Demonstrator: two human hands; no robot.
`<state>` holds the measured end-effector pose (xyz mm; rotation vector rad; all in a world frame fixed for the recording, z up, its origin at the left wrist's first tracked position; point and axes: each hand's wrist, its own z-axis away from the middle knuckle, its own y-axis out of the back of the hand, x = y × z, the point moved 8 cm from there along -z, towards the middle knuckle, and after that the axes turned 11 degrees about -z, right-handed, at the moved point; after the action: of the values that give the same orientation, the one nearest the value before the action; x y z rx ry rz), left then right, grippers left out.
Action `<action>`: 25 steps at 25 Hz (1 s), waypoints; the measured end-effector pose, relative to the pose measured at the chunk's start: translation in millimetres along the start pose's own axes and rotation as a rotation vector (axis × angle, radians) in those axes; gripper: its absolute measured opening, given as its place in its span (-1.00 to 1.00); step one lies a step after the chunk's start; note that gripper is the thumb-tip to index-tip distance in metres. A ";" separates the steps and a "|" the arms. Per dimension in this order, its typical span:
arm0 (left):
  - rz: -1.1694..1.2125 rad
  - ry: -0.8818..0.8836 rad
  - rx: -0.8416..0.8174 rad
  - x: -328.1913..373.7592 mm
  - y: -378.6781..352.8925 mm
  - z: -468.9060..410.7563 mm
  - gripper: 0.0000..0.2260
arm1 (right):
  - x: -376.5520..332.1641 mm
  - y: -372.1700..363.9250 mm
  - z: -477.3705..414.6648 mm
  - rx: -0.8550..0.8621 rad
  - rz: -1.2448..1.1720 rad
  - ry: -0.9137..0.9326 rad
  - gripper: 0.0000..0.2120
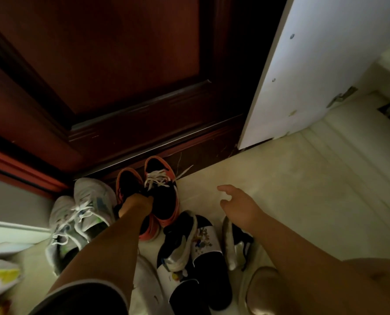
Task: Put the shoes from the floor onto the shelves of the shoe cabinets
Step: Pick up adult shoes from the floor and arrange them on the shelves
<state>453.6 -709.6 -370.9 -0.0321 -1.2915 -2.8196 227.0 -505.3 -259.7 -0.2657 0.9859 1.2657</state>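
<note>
The task looked close to its start. Every shoe in view lay on the pale tiled floor [291,189], and no shelf holding shoes could be seen. The left hand [137,204] reached down into the pair of black-and-orange lace-up sneakers [164,201], its fingers curled into their collars and apparently pinching the two together, beside the dark red wooden door [121,64]. The right hand [239,205] hovered above the floor with its fingers loosely spread, holding nothing.

Left to move were the grey-white mesh sneakers [87,212], the black slides with white flowered bands [208,239] and the navy-and-silver sneakers [178,248].

Only the white cabinet door [314,76] showed at the right; the cabinet's inside was cut off. The low light left the left hand's fingertips hard to make out.
</note>
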 end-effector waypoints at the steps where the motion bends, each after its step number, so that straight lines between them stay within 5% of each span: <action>1: -0.023 -0.006 0.033 1.8 3.3 1.0 -0.53 | -1.4 1.0 -0.2 0.006 -0.021 0.010 -0.60; 10: -0.056 -0.182 0.480 37.2 99.8 51.9 -0.64 | -23.8 13.7 8.9 0.067 -0.136 0.058 -0.59; 18: -0.157 -0.579 0.362 129.7 130.3 159.6 -0.69 | -28.7 67.0 51.0 0.219 -0.280 0.105 -0.55; 25: -0.300 -0.931 0.411 258.7 107.3 298.9 -0.71 | -19.7 172.5 128.9 0.618 -0.499 0.356 -0.69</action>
<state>200.6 -560.5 -85.3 -1.3675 -2.1452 -2.7440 136.2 -376.0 -112.1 -0.2339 1.4554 0.4292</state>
